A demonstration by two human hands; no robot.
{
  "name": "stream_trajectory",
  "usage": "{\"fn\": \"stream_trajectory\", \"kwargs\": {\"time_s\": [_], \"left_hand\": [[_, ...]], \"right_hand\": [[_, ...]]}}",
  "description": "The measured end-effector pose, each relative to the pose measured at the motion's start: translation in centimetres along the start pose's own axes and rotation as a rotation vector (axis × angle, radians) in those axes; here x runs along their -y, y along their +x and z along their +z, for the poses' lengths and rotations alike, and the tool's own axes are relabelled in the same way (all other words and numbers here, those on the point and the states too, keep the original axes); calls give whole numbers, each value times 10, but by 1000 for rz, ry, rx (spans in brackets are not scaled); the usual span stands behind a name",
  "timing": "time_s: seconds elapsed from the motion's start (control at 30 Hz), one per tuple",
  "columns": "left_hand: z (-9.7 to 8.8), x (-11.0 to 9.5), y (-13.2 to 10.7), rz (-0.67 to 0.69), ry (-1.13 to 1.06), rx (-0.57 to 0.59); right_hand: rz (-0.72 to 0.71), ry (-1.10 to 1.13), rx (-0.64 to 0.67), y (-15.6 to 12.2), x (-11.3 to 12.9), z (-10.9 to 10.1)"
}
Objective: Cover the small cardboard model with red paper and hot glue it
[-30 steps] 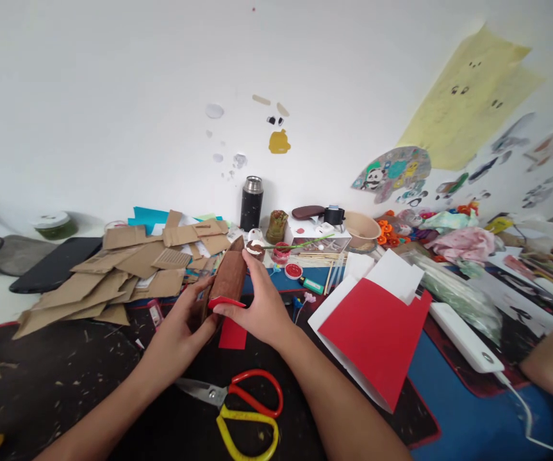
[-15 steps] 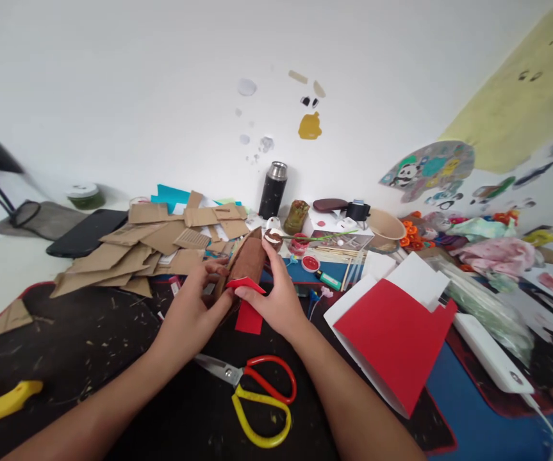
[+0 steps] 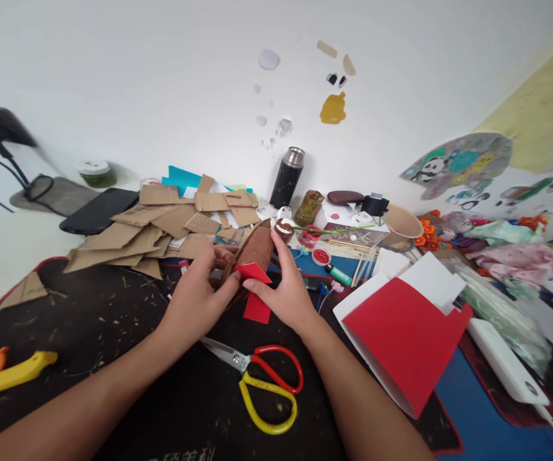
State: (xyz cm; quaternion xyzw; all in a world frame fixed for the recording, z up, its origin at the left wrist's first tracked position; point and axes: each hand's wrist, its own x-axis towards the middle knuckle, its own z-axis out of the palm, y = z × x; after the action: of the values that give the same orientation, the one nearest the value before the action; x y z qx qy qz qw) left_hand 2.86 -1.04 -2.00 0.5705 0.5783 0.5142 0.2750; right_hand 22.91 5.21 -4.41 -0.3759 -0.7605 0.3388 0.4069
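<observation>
Plainly, the work sat between both hands: a curved brown piece (image 3: 259, 248) was held up over the dark mat (image 3: 117, 333) on the worktop (image 3: 0, 256), beyond the scissors (image 3: 242, 363), with a red paper strip (image 3: 253, 271) across its near end. The left hand (image 3: 200, 291) wrapped the far left side, its fingers curled, its thumb meeting the strip's left edge. The right hand (image 3: 289, 288) pinched from the other side, thumb on the strip, forefinger stretched along the brown flank; how hard either pressed, I could not tell. A red patch (image 3: 257, 309) showed just below; whether it joined the strip was unclear.

Good handling, I judged, called for the left hand to act as the clamp, leaving the right thumb free for fine adjustment. The paper looked apt to crease or skew, so light, even pressure from the middle outward seemed wiser than a shove at one corner. Lining the strip's edge up with the brown end mattered too. With the scissors lying between the forearms, raised wrists seemed prudent.
</observation>
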Motion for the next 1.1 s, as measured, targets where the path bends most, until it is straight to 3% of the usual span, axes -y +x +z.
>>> {"fn": "stream_trajectory", "kwargs": {"time_s": [0.43, 0.8, 0.97, 1.1], "left_hand": [[-14, -1, 14, -189, -200, 58], [-14, 0, 13, -243, -309, 88], [-12, 0, 13, -307, -344, 96], [-12, 2, 14, -283, -282, 78]], "right_hand": [[21, 47, 68, 2, -3, -3], [60, 103, 52, 4, -5, 1], [53, 47, 21, 2, -3, 4], [5, -45, -14, 1, -1, 3]]}}
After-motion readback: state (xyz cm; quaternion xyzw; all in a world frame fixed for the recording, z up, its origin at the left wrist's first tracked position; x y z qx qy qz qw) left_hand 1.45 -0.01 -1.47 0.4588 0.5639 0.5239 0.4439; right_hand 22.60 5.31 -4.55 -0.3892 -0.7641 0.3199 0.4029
